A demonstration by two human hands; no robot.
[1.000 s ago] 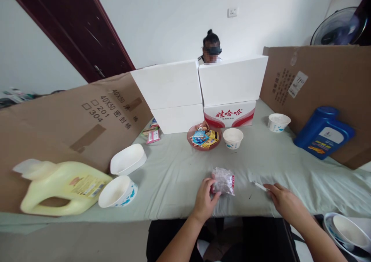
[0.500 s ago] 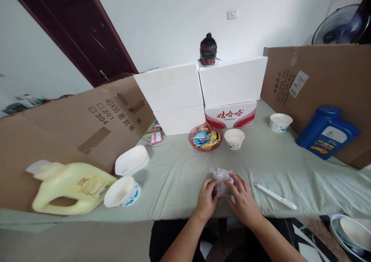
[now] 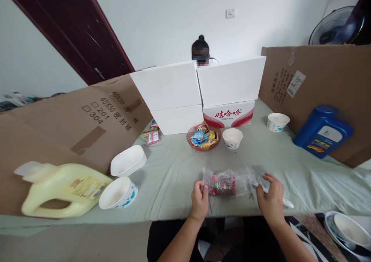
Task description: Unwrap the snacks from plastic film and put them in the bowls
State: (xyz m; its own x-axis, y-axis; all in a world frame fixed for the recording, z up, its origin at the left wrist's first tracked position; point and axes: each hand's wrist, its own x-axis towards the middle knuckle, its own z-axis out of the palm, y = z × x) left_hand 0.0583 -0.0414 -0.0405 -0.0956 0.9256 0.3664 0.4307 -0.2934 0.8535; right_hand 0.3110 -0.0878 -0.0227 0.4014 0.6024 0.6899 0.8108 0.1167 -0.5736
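Observation:
A clear plastic bag (image 3: 242, 182) lies stretched out across the near edge of the table. Inside it, or under its film, is a dark red packet (image 3: 223, 184) with a small patch of green. My left hand (image 3: 199, 200) is closed on the bag's left end, fingers curled beside the packet. At the right end, my right hand (image 3: 270, 198) pinches the film between thumb and fingers. Partly hidden behind that hand is a slim white stick-like tool (image 3: 287, 203) lying on the cloth.
A glass dish (image 3: 189, 144) of small snack packets and a paper bowl (image 3: 232, 139) stand ahead. A yellow jug (image 3: 66, 188) and white bowls (image 3: 116, 194) are at left, a blue jug (image 3: 321, 132) at right. White boxes (image 3: 171, 86) form a barrier; a person sits behind.
The crumpled plastic has been spread out sideways, showing the dark red packet. My right hand has moved right with the film's end, over the white tool; my left hand has shifted slightly left.

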